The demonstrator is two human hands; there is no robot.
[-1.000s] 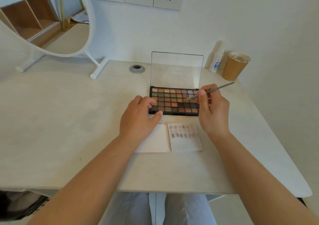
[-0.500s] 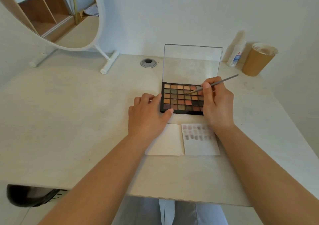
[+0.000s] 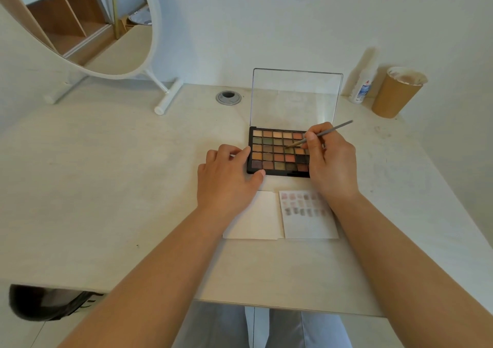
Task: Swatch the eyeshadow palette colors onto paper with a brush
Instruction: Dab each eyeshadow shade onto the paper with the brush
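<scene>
A black eyeshadow palette with several brown, green and orange pans lies open on the desk, its clear lid standing upright. My left hand holds the palette's left edge, thumb at its front corner. My right hand pinches a thin grey brush, whose tip touches a greenish pan in the third row. In front of the palette lies an open white paper booklet; its right page carries rows of pale swatches and its left page is blank.
A round white-framed mirror stands at the back left, its foot on the desk. A cable grommet sits behind the palette. A white bottle and a brown paper cup stand at the back right by the wall.
My head has tilted, so the whole scene sits lower and further right in the frame. The brush tip has moved leftward over the pans. My left hand stays on the palette's left edge.
</scene>
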